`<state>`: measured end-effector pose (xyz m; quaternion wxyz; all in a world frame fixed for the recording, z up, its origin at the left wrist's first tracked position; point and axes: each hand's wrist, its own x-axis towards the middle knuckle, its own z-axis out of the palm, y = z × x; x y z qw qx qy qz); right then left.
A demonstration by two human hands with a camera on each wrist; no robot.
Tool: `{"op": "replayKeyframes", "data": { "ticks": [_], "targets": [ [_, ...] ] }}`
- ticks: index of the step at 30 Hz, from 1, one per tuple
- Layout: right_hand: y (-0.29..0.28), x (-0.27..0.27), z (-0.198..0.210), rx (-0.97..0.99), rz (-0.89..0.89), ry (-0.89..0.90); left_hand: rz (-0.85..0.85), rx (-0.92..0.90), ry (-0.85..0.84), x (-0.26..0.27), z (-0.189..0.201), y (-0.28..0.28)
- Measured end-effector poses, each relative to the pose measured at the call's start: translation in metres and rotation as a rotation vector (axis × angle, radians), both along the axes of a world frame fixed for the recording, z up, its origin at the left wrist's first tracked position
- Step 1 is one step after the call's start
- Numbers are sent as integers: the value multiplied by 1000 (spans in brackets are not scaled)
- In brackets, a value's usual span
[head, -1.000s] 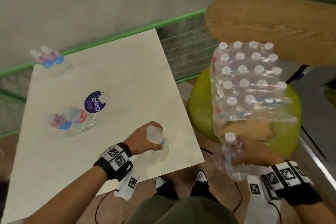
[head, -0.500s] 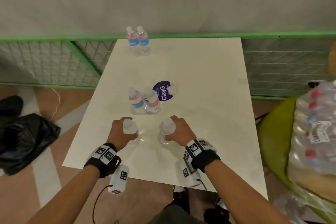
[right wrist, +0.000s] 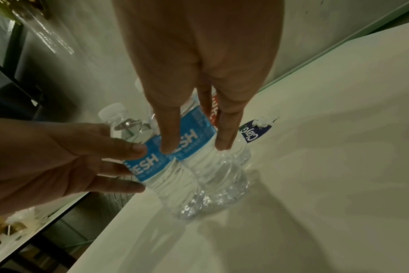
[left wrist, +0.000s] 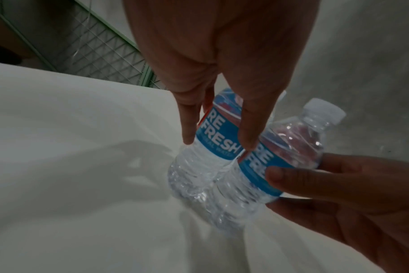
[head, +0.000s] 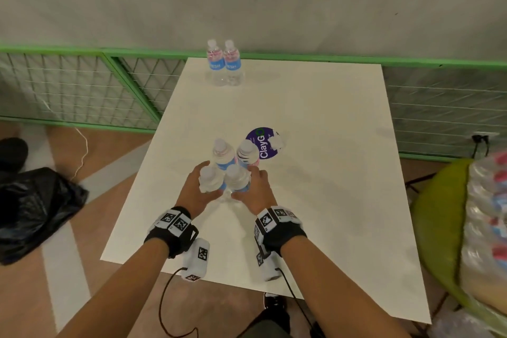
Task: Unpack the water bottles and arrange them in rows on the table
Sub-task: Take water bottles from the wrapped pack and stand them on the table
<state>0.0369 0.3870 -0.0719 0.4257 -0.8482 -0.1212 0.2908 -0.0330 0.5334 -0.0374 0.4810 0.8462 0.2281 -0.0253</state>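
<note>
Half a second earlier the two hands had stood apart on the tabletop (head: 315,107), each with its own bottle. By this moment they had drawn together, so that the left bottle (head: 210,180) and the right bottle (head: 237,178) stood side by side, touching or nearly so, just in front of the middle pair of bottles (head: 234,155). A second before, the right hand had been over at the shrink-wrapped pack (head: 485,217) on the green seat, so this pair looked freshly brought across. It read as the start of a new row closing up behind the earlier ones.

The left hand (head: 196,189) was wrapped round its bottle at the label, fingers (left wrist: 187,125) down the far side and the thumb on the near side. The right hand (head: 253,191) held its bottle the same way, fingers (right wrist: 168,133) curled over the blue label. Both bottles looked upright with their bases on or just above the tabletop; which, I could not tell.

Another pair of bottles (head: 226,63) stood at the far edge, well apart from the rest. A purple round sticker (head: 262,145) lay beside the middle pair. Most of the pack seemed still full, so I would judge the job barely begun.
</note>
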Motion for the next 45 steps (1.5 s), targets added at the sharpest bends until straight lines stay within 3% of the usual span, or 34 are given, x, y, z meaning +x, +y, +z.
{"op": "replayKeyframes", "data": {
  "ticks": [4,7,10,12,16,17,20,23,24,27,29,30,32,37,42,45],
  "targets": [
    [-9,-11,5,66,45,52,170,-36,90,-9,-9,-2],
    [-36,-21,8,76,45,130,213,102,348,-25,-25,-14],
    [-102,-36,10,25,109,272,-128,258,677,-51,-49,-43],
    [-166,-52,5,-2,115,331,-397,286,717,-70,-62,-74],
    [-311,-74,-7,-24,-210,428,-696,193,764,-94,-87,-140],
    [-345,-76,-7,-35,-337,421,-755,161,763,-94,-88,-154],
    [-432,-71,0,-177,-756,272,-1157,296,568,-90,-89,-198],
    [-491,-59,17,-223,-1097,147,-1075,270,471,-66,-65,-262],
    [-501,-52,25,-239,-1100,121,-1145,289,470,-55,-53,-288],
    [-514,-32,40,-461,-833,93,-1299,317,351,-30,-38,-361],
    [-522,-19,37,-469,-782,140,-1363,298,255,-13,-29,-419],
    [-529,-12,24,-495,-730,137,-1369,280,206,-6,-23,-448],
    [-531,-13,40,-523,-641,173,-1327,214,176,8,-18,-498],
    [-546,-14,71,-459,-671,112,-1092,181,230,43,-24,-565],
    [-554,-10,59,-402,-555,47,-790,247,201,42,-23,-580],
    [-558,-10,52,-267,-652,40,-655,292,187,40,-26,-579]
  ]
}}
